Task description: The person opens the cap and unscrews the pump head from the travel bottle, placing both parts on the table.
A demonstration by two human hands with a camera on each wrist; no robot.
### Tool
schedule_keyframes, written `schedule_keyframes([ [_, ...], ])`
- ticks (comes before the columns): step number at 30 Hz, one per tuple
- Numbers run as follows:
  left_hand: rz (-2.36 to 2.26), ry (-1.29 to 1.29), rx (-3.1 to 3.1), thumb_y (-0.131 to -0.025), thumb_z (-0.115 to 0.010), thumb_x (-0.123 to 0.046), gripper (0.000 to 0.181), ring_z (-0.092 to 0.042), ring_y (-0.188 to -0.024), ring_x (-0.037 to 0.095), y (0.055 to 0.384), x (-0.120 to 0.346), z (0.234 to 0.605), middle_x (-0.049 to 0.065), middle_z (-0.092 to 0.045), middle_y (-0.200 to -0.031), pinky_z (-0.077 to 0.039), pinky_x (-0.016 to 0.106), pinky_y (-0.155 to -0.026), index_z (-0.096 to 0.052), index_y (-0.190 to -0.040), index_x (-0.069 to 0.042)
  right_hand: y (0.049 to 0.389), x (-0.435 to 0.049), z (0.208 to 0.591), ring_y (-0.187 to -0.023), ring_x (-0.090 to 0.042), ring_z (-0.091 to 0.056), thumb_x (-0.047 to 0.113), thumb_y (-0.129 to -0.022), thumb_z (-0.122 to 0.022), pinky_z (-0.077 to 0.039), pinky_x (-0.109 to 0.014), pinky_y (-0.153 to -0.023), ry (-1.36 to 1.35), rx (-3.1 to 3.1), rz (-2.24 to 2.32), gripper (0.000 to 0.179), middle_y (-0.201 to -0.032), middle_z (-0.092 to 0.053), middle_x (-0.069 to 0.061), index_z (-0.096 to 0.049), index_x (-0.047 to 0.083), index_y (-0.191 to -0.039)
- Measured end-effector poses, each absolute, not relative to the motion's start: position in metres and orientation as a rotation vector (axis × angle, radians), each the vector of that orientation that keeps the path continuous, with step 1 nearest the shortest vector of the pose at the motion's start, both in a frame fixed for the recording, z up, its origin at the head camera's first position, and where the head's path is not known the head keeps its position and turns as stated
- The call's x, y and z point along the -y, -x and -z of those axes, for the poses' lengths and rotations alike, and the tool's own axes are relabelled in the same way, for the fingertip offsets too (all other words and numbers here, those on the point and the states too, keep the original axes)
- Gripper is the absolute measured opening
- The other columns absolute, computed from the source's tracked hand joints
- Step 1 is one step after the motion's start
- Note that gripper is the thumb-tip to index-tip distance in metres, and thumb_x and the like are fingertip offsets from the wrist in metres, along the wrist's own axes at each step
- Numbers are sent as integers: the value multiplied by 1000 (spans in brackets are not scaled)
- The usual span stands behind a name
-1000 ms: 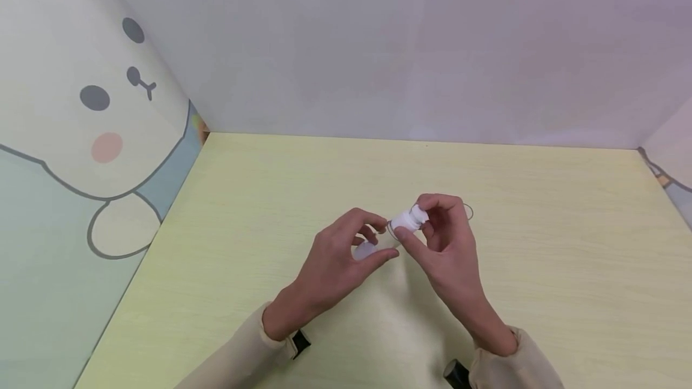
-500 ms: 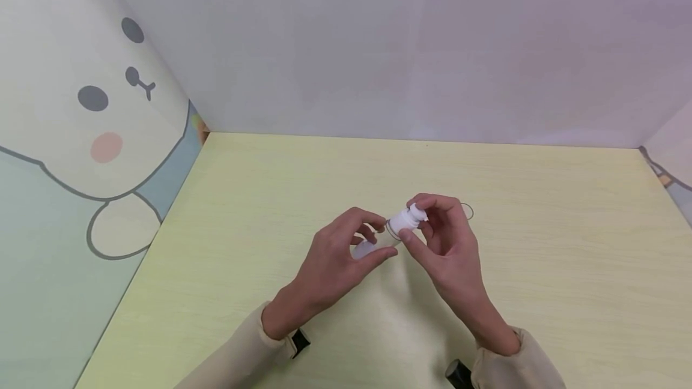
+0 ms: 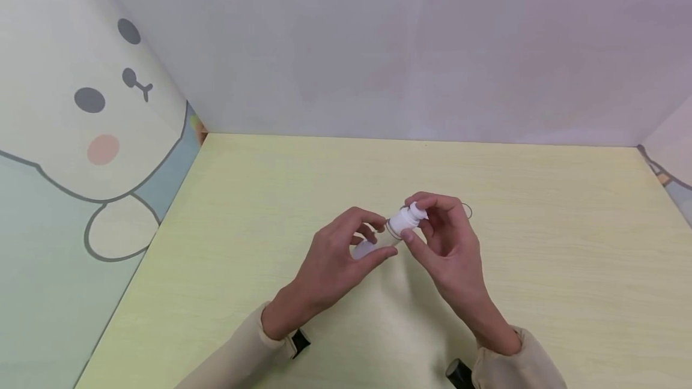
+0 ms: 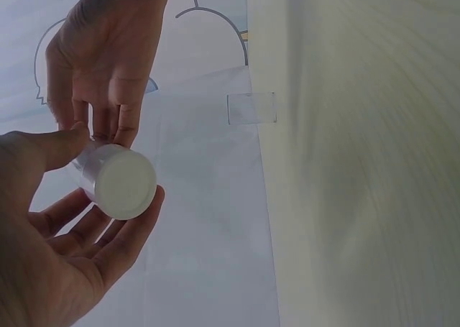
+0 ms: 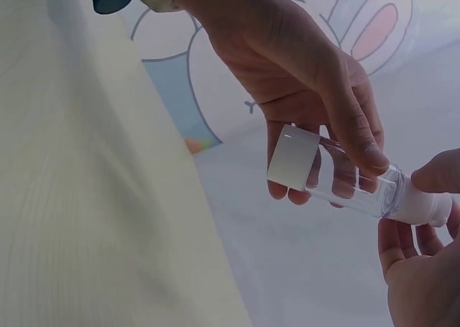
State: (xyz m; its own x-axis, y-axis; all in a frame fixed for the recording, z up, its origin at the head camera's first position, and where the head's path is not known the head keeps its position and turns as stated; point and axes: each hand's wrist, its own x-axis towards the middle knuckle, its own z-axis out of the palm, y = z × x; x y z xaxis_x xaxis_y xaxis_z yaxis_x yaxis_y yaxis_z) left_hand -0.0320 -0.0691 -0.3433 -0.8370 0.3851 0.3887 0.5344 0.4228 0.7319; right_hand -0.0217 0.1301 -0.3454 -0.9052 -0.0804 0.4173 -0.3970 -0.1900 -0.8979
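Both hands hold a small clear pump bottle (image 5: 338,172) tilted above the table. Its base is white (image 5: 293,157), and a white pump top (image 3: 405,220) sits at the other end. My left hand (image 3: 337,257) curls round the clear body, thumb on the near side, as the right wrist view shows. With thumb and fingers, my right hand (image 3: 451,248) grips the white pump top. The left wrist view looks at the bottle's round white bottom (image 4: 126,185); there the right hand (image 4: 108,61) is behind the bottle and the pump top is hidden.
A clear, thin-edged piece (image 4: 251,108) stands on the pale wooden table (image 3: 270,197), showing as a faint ring behind the right hand in the head view. A plain wall (image 3: 411,47) closes the back, and a cartoon-printed panel (image 3: 48,209) the left.
The right hand's thumb and forefinger have shifted slightly round the pump top. The left hand and the bottle have stayed almost in place.
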Motion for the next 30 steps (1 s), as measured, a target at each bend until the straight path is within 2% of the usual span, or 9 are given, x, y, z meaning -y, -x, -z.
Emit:
schedule_keyframes([
  [5,1408,815,2516,-88,-86,-22,39,-72,-92,11,32,69,343,-1,-70,-110,-61,23,-81,-64,-119,-14,21,-131,345,-120,-20,-59,-25,-88,-61,-51,-20,-107,-563,1864,-2204,45,-133,-56,-11,-41,-16,-128],
  [13,1433,791,2538,-88,-86,-22,38,-72,-93,9,32,70,342,-2,-70,-111,-61,23,-82,-63,-118,-14,23,-132,348,-130,-26,-61,-24,-93,-53,-50,-27,-112,-648,1800,-2238,40,-139,-56,-18,-43,-14,-130],
  [17,1428,786,2537,-88,-86,-22,38,-71,-93,9,32,69,341,-4,-69,-111,-61,24,-82,-64,-118,-13,22,-130,346,-131,-29,-58,-22,-93,-55,-51,-27,-110,-571,1810,-2227,44,-142,-54,-19,-43,-10,-134],
  [23,1404,780,2527,-88,-86,-22,39,-71,-92,9,32,68,343,-3,-69,-110,-60,23,-81,-64,-119,-12,20,-125,341,-118,-20,-56,-19,-89,-66,-56,-21,-96,-294,1850,-2224,48,-127,-51,-5,-47,8,-123],
  [27,1378,789,2515,-87,-86,-23,40,-71,-91,9,31,66,344,-1,-69,-109,-60,24,-81,-63,-118,-13,21,-122,341,-105,-16,-57,-20,-86,-70,-57,-20,-91,-256,1840,-2265,49,-119,-48,-2,-46,10,-116],
  [30,1366,803,2516,-88,-86,-24,40,-71,-91,9,31,66,345,-2,-69,-109,-60,24,-81,-63,-118,-13,21,-122,343,-102,-15,-57,-19,-86,-71,-56,-19,-90,-262,1836,-2268,47,-118,-48,-2,-47,10,-114],
])
